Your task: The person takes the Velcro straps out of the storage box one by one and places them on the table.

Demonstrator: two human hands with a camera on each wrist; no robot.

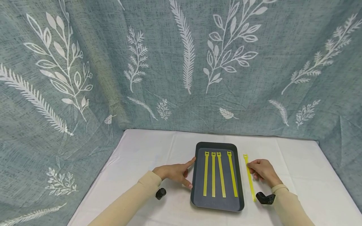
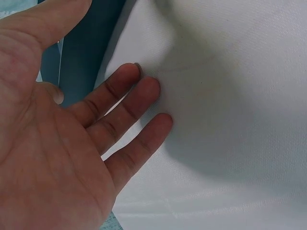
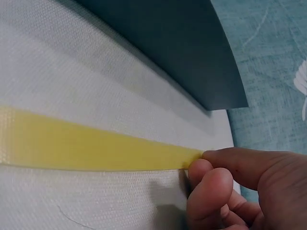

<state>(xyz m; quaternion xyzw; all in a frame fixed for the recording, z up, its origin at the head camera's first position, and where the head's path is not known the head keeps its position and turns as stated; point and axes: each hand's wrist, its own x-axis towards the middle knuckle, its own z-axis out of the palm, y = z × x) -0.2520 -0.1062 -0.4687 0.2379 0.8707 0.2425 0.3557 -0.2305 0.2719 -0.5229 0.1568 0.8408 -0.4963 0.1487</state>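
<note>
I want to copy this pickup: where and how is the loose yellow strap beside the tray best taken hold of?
Probably near its far end, by the head, where the right hand already pinches the loose yellow strap between thumb and fingertips. It lies flat on the white table, so a pinch from its right side, away from the dark tray, lifts an edge most easily.

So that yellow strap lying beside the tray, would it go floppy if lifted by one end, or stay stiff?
Probably floppy: the yellow strap is long, thin and lies flat on the white cloth. It looks light, since the right hand pinches it with just fingertips. Its woven-looking surface suggests some grip rather than slipperiness, and being flat it should not roll.
</note>
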